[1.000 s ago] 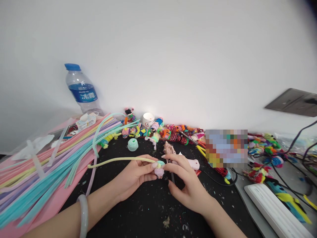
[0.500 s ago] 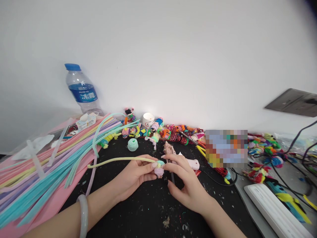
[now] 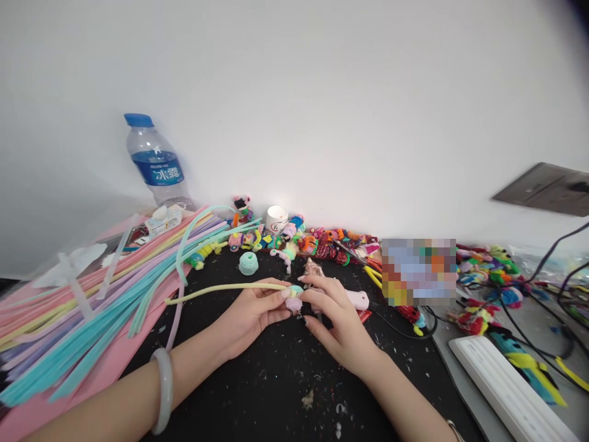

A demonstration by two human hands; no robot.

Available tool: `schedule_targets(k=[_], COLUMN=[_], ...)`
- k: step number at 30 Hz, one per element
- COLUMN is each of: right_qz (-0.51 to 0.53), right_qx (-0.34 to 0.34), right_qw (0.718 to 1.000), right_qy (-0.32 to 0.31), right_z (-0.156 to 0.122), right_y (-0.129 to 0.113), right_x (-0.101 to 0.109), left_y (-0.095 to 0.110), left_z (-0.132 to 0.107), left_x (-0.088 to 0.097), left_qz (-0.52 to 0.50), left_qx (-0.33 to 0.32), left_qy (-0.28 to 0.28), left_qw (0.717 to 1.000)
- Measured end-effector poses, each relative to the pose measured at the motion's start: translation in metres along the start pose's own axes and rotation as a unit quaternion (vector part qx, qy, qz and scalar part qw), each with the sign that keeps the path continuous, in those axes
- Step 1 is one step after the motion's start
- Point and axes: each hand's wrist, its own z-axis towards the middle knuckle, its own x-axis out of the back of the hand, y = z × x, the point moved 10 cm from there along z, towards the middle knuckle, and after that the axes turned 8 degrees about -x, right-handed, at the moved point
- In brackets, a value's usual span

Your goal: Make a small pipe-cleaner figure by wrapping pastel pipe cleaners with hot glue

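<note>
My left hand [image 3: 257, 313] is closed, pinching a small wound pipe-cleaner piece [image 3: 293, 303] of lavender, mint and yellow. From this piece a long yellow pipe cleaner [image 3: 221, 287] runs out leftward over my left wrist. My right hand [image 3: 338, 319] curves around the piece's right side, its fingertips at the edge and its thumb held apart below. Whether the right fingers press on it is hard to see. Behind the hands, a coiled mint pipe-cleaner ball [image 3: 248, 263] sits on the black mat [image 3: 267, 387].
Bundled pastel pipe cleaners [image 3: 115, 307] cover the left side, near a water bottle [image 3: 159, 166]. Small pipe-cleaner figures [image 3: 322, 245] and a white cup [image 3: 277, 219] line the wall. A pink-handled tool [image 3: 358, 299] lies behind my right hand. At right are a white power strip [image 3: 501, 387] and black cables [image 3: 547, 331].
The view has shifted slightly. Both hands keep nearly the same pose around the wound piece, the right fingers shifting a little over its edge.
</note>
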Motion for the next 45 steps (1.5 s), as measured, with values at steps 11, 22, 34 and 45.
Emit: schedule_targets(k=[11, 22, 34, 45], right_qz=[-0.046, -0.048, -0.080, -0.093], right_qx=[0.011, 0.029, 0.035, 0.040], right_qw=[0.998, 0.997, 0.995, 0.994], right_qy=[-0.038, -0.045, -0.044, -0.033], right_z=[0.012, 0.012, 0.012, 0.011], right_y=[0.001, 0.005, 0.005, 0.003], right_x=[-0.003, -0.005, -0.006, -0.004], left_y=[0.010, 0.015, 0.013, 0.011], left_z=[0.005, 0.006, 0.005, 0.006], left_x=[0.005, 0.006, 0.008, 0.009], left_qz=[-0.002, 0.036, 0.037, 0.036], left_qx=[-0.034, -0.050, -0.048, -0.042], left_qy=[0.011, 0.016, 0.024, 0.027], left_qw=[0.999, 0.998, 0.998, 0.998])
